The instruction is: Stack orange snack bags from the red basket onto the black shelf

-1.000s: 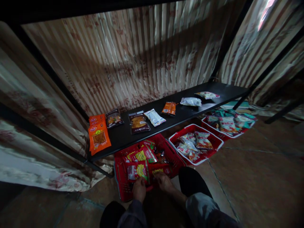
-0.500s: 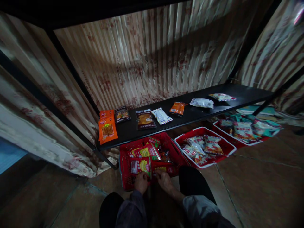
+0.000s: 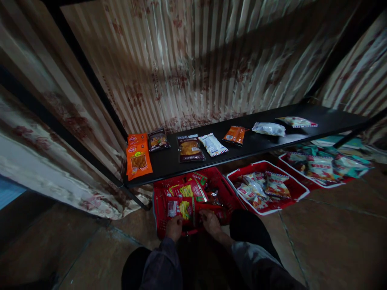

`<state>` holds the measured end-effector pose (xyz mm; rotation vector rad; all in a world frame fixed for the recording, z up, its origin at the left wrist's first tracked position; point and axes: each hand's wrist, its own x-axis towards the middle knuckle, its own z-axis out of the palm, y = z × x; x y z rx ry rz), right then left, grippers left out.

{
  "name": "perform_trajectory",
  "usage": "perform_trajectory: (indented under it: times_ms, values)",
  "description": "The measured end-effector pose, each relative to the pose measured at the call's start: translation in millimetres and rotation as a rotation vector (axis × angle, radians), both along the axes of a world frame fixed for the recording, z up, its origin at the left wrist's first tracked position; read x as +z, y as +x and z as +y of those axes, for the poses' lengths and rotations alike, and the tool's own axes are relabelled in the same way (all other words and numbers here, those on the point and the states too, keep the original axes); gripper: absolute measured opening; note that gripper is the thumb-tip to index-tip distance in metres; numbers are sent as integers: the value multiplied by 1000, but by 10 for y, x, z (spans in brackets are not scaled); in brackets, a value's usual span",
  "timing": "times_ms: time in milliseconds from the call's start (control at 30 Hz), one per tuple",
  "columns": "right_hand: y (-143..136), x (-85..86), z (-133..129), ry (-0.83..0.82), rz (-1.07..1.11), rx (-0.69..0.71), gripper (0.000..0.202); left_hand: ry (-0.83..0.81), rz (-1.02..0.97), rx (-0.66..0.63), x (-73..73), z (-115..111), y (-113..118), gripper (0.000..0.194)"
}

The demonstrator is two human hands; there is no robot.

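Red snack packets [image 3: 184, 209] lie inside the left basket [image 3: 232, 197], my landmark, with my left hand [image 3: 174, 228] and right hand [image 3: 211, 222] at its near side, fingers bent, though I cannot tell whether either grips anything.

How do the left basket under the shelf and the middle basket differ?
The left basket holds mostly red packets; the middle basket holds mostly whitish ones. Both hands are at the left basket's near side, while none is at the middle basket. Both baskets are red.
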<state>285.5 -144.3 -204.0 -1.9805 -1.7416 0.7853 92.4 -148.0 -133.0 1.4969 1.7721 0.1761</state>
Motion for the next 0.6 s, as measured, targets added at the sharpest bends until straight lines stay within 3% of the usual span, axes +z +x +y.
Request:
perform_trajectory:
  times_ms: [200,367,600]
  values:
    - [164,111,258,-80,-228,-144,44,-42,-7,-21,-143,94,-82,29]
    - [252,-8,479,-296,-330,-88,37,-79,-20,-38,-238,109,-62,29]
    - [233,-195,573,-410,-393,69,38,-122,-43,-28,-330,109,-51,29]
